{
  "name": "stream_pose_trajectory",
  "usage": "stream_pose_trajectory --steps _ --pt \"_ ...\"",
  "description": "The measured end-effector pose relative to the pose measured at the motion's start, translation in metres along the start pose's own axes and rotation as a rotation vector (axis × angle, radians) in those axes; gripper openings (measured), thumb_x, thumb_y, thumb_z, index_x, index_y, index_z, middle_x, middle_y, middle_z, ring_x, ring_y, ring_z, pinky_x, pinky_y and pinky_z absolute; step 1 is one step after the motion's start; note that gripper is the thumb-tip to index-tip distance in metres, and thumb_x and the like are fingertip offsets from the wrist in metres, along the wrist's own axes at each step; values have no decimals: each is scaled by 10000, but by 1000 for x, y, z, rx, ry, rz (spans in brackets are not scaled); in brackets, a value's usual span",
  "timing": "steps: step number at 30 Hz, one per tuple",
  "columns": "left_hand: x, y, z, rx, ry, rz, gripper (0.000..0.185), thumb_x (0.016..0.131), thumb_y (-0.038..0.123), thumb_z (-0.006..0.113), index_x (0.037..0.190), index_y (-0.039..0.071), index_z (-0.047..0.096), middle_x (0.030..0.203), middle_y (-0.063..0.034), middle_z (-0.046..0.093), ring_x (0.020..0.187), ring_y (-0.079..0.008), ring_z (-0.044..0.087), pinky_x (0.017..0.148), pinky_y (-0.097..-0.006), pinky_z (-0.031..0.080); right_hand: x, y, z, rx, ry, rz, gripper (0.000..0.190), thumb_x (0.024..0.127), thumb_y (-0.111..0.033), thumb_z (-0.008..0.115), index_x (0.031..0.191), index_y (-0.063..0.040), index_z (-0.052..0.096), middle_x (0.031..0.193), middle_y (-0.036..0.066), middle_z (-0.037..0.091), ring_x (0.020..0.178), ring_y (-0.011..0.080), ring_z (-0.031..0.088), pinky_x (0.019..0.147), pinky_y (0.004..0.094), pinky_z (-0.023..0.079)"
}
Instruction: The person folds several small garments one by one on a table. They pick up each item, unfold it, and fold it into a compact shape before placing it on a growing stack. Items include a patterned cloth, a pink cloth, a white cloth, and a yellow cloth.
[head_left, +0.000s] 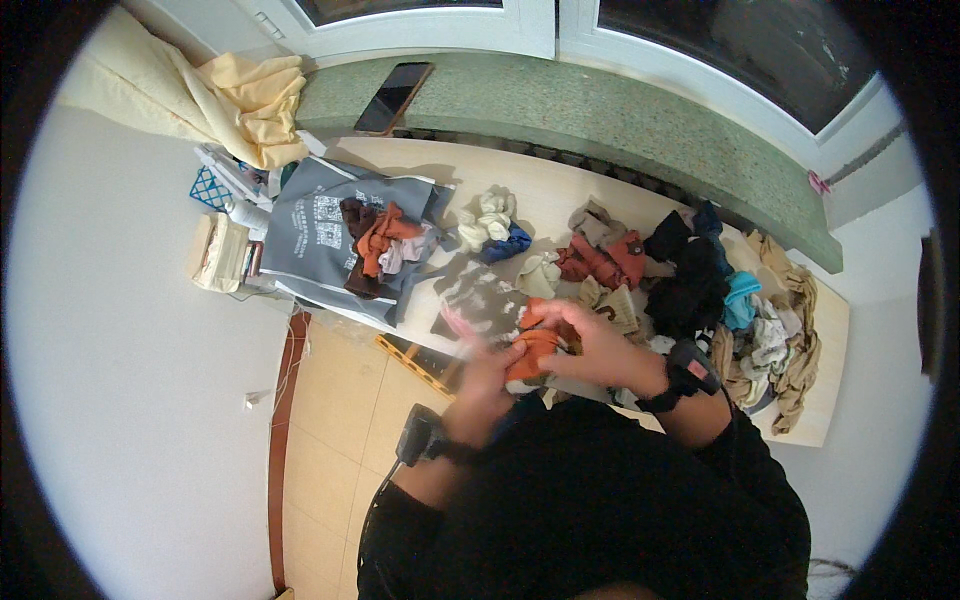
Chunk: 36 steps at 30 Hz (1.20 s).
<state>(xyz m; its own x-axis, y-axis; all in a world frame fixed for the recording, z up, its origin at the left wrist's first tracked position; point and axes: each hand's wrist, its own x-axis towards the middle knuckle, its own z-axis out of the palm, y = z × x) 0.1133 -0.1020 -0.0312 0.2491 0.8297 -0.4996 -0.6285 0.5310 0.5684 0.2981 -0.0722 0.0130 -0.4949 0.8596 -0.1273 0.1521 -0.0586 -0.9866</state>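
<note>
An orange piece of cloth (537, 352), perhaps a sock, is bunched between my two hands at the table's near edge. My left hand (484, 386) grips its left side, thumb on top. From the other side my right hand (600, 351) holds it with curved fingers; the far fingertips are partly hidden. Just beyond lies a grey-brown and white patterned cloth (484, 296), with a blurred pink patch near my left hand. A cream cloth bundle (538, 274) sits beside it. Black straps with small devices circle both wrists.
A grey plastic bag (300, 225) bears brown, orange and pale cloths (386, 240). White and blue bundles (495, 225), a red garment (604, 259), black cloth (686, 285) and a tan heap (795, 330) spread across the table (832, 360). A phone (394, 97) rests on the green sill (525, 97).
</note>
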Motion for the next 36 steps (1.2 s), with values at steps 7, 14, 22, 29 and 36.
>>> stream_pose_trajectory --steps 7,14,22,29,36 --pt "-6 12 10 -69 53 -82 471 871 -30 519 1306 117 412 1213 -100 554 1072 -253 573 886 -414 504 -1 -4 -15 -814 -237 -561 543 711 -266 728 1197 -112 538 1225 81 532 1159 270 492 940 418 377" --pt "1 -8 -11 -150 -59 -50 403 900 125 561 1276 60 430 1136 -118 587 1016 -245 595 852 -396 499 -2 6 -12 -578 -224 -325 316 818 -234 654 1074 -67 574 1012 106 594 983 302 551 853 381 419" --pt "-10 -8 1 127 -164 46 422 835 144 597 1235 70 484 1136 -77 585 999 -210 589 852 -367 482 8 -5 -16 -204 -163 203 392 821 -298 704 1066 -53 521 919 106 599 827 148 569 694 296 465" --pt "-12 8 3 -45 -120 39 390 832 129 563 1213 60 521 1129 -76 598 998 -215 592 866 -343 473 -2 -12 -12 -795 33 -629 509 696 -222 759 1140 -81 553 1028 92 600 945 236 589 813 343 465" --pt "-10 -2 -4 228 -100 99 385 849 97 543 1230 57 501 1148 -90 591 1026 -237 584 888 -383 470 -2 1 -18 -670 -222 -485 408 772 -212 691 1142 -90 569 1048 85 605 955 303 582 830 373 465"
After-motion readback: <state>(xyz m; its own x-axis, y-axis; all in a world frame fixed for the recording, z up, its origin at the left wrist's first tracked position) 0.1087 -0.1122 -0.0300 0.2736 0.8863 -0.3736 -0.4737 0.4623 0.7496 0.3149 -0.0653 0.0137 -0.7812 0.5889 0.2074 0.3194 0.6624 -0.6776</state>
